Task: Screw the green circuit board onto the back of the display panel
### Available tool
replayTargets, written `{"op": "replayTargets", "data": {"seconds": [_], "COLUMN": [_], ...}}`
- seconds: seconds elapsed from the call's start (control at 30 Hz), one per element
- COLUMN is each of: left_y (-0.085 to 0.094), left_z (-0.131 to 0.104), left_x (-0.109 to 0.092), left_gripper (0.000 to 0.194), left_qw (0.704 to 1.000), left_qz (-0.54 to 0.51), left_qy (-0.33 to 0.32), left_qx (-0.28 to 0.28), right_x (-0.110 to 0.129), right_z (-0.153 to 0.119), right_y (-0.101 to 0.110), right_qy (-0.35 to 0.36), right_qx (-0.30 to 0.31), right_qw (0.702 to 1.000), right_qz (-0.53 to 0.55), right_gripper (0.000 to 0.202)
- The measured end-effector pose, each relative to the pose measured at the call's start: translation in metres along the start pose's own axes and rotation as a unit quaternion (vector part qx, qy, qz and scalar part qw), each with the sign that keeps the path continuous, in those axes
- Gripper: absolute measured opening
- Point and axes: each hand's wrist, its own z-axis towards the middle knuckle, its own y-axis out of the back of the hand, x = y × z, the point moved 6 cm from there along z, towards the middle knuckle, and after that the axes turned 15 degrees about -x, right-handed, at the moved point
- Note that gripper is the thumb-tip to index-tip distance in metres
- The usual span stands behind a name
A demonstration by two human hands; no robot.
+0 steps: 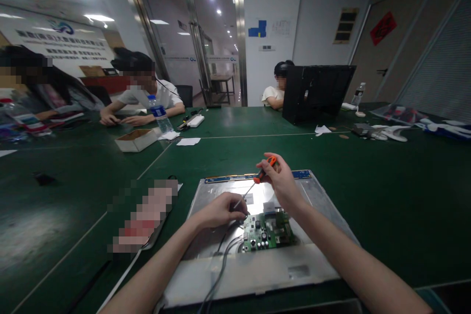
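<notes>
My right hand is closed round the orange and black handle of a screwdriver. Its thin shaft slants down to the left, toward my left hand. The fingers of that hand are curled together near the shaft's tip, by the upper left corner of a green circuit board; what they pinch is hidden. The board sits on the metal back of a flat panel, with a blue strip board along its far edge. Dark cables run from the board's left side toward me.
Left of the panel lies a blurred-out flat object with a white cable. Farther off on the green table are a shallow box, a water bottle and a black monitor-like casing. Several people sit across from me.
</notes>
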Motion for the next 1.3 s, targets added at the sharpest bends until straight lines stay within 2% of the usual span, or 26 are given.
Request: {"op": "replayTargets", "data": {"seconds": [0.1, 0.17, 0.33, 0.47, 0.67, 0.8, 0.9, 1.03, 1.2, 1.3], "left_y": [-0.001, -0.003, -0.005, -0.004, -0.003, -0.002, -0.001, -0.002, -0.004, -0.004], "left_z": [0.000, 0.000, 0.002, 0.001, -0.001, 0.000, 0.000, 0.001, 0.000, 0.000], "left_x": [0.001, 0.003, 0.010, 0.011, 0.007, 0.005, 0.005, 0.007, 0.006, 0.004], "left_gripper": [0.010, 0.010, 0.009, 0.009, 0.008, 0.007, 0.009, 0.010, 0.007, 0.005], "left_qw": [1.000, 1.000, 0.999, 0.999, 0.999, 0.999, 1.000, 1.000, 0.999, 0.999], "left_qz": [-0.014, -0.020, -0.041, -0.046, -0.053, -0.039, -0.029, -0.025, -0.037, -0.040], "left_qy": [0.000, 0.000, 0.008, 0.008, 0.011, 0.012, 0.009, 0.008, 0.002, -0.003], "left_qx": [0.010, 0.013, 0.009, 0.004, -0.006, -0.005, 0.001, -0.003, 0.007, 0.013], "right_x": [0.005, 0.007, 0.005, -0.005, -0.022, -0.020, -0.013, -0.001, 0.009, 0.011], "right_z": [-0.007, -0.012, -0.024, -0.028, -0.023, -0.020, -0.021, -0.029, -0.047, -0.053], "right_y": [-0.023, -0.029, -0.016, -0.006, -0.010, -0.008, -0.005, -0.007, -0.013, -0.015], "right_qy": [0.051, 0.083, 0.128, 0.096, 0.006, 0.013, 0.053, 0.148, 0.280, 0.333], "right_qx": [0.037, 0.047, 0.004, -0.011, 0.015, 0.009, 0.000, 0.002, 0.044, 0.078], "right_qw": [0.998, 0.994, 0.990, 0.994, 1.000, 1.000, 0.997, 0.985, 0.947, 0.922], "right_qz": [-0.026, -0.049, -0.065, -0.047, -0.016, -0.026, -0.051, -0.091, -0.149, -0.181], "right_gripper": [0.050, 0.053, 0.049, 0.046, 0.058, 0.063, 0.061, 0.056, 0.050, 0.051]}}
